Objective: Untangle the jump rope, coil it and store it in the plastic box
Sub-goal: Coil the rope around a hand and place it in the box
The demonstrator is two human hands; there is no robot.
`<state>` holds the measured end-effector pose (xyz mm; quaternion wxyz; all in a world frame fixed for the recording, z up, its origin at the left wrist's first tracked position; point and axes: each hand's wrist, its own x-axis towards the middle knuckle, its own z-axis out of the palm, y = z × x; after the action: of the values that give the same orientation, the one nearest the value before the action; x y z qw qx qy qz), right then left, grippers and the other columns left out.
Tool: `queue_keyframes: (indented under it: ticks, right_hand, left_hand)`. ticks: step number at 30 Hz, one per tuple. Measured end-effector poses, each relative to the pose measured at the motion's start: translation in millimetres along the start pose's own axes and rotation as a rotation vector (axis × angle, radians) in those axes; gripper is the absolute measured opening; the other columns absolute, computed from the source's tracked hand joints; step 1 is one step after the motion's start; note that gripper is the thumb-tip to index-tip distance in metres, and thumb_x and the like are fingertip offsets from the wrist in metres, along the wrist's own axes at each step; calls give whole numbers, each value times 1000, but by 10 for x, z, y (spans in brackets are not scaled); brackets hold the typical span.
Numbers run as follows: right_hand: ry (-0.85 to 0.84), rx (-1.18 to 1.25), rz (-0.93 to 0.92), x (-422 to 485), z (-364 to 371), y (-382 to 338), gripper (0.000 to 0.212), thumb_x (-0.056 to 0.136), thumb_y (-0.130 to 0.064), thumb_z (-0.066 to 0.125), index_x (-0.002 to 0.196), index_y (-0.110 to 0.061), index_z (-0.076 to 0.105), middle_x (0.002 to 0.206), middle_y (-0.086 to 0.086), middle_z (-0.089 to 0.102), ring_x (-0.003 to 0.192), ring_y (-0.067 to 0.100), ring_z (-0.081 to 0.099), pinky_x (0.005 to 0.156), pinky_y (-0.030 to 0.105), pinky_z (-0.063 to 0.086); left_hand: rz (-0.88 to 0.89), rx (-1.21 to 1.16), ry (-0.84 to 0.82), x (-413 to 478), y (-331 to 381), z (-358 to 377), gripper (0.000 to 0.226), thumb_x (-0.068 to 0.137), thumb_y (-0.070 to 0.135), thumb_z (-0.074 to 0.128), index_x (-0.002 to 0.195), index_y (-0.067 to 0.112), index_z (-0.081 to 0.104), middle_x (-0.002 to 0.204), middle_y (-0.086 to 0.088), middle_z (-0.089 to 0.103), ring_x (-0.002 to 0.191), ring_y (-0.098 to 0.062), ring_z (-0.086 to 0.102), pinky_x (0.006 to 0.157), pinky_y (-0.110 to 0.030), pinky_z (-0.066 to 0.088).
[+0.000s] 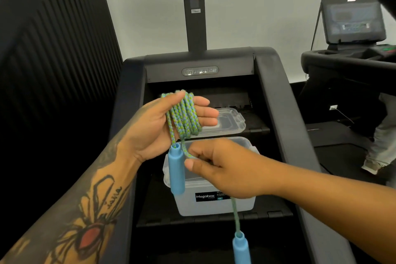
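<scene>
The green-and-blue braided jump rope (186, 113) is wound in several loops around my left hand (154, 126), which is held palm up with fingers extended. One blue handle (176, 169) hangs below that hand. My right hand (222, 167) pinches the free strand of rope just under the coil. That strand drops down to the second blue handle (241, 246), dangling near the bottom edge. Below both hands stands the clear plastic box (214, 206) with a Megabox label, open at the top. Its clear lid (231, 122) lies just behind it.
The box and lid rest on the black steps of a stair-climber machine (276, 100) with raised side rails and a central post. A dark slatted wall is at the left. Another exercise machine (353, 28) and a person's leg are at the right.
</scene>
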<state>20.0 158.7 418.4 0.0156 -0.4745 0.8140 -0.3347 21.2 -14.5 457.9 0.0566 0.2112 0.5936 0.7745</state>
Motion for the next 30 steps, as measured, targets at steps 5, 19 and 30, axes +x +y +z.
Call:
queue_keyframes:
  ticks: [5, 19, 30]
  right_hand:
    - [135, -112, -94, 39, -362, -244, 27, 96, -25, 55, 69, -20, 50, 65, -2, 50, 68, 13, 54, 69, 36, 49]
    - [322, 38, -118, 458, -751, -73, 23, 89, -26, 68, 79, -5, 63, 63, 3, 53, 56, 6, 41, 55, 22, 38]
    - [322, 478, -22, 472, -376, 205, 14, 95, -19, 52, 92, -11, 63, 74, 26, 53, 68, 27, 41, 58, 41, 33]
  left_hand:
    - [-96, -20, -77, -15, -19, -2, 54, 90, 39, 39, 110, -3, 65, 100, -19, 72, 91, -28, 69, 86, -39, 54]
    - [-141, 59, -266, -83, 0, 118, 39, 94, 18, 40, 100, -12, 64, 89, -29, 70, 77, -37, 71, 73, -37, 56]
    - [-69, 76, -163, -93, 14, 193, 28, 87, 26, 55, 76, 3, 66, 59, -15, 67, 45, -19, 63, 63, -33, 57]
